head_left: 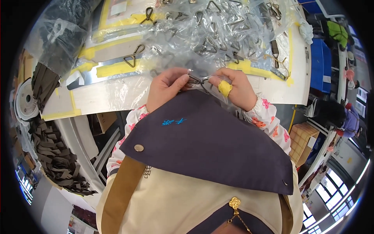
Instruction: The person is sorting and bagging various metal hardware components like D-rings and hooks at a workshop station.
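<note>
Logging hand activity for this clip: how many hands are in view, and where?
2: left hand and right hand, together pinching a metal clip at the table edge.

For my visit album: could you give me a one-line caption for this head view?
Left hand and right hand pinch a small metal clip above a table strewn with triangular metal rings.

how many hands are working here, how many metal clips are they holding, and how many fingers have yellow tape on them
hands: 2, the left hand and the right hand
metal clip pinched between them: 1
finger wrapped in yellow tape: 1, on the right hand
total: 4
Loose clips under the clear plastic sheet are too overlapped to count.
</note>
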A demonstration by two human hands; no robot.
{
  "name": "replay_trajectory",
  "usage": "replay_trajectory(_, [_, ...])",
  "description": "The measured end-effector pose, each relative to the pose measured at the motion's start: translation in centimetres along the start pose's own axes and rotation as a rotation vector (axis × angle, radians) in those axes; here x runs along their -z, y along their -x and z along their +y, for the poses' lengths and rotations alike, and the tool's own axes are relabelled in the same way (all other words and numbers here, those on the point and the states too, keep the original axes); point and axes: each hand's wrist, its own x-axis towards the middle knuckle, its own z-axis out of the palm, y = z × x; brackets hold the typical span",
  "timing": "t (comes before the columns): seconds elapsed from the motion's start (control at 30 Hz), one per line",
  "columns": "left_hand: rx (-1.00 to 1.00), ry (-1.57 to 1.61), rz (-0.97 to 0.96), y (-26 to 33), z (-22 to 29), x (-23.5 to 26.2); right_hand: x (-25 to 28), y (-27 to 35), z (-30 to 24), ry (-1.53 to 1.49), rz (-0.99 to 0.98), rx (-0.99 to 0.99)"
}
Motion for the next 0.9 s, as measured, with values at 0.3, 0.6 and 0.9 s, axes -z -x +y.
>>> replay_trajectory(0.3, [-0.529, -0.82, 0.179, -2.2, -0.6, -0.2, -0.6, 1.5, 3.6, 0.077, 0.156, -0.104])
replay_trajectory(0.6, [0.085, 0.316, -0.047, -0.7, 0.9, -1.3, 2.1, 2.0, -2.0, 0.077, 0.004, 0.143])
replay_trajectory(0.9, [0.279, 0.594, -0.286, -2.1, 0.4, -1.2, 4.1, 1.3, -6.0, -0.281, -0.298, 0.173])
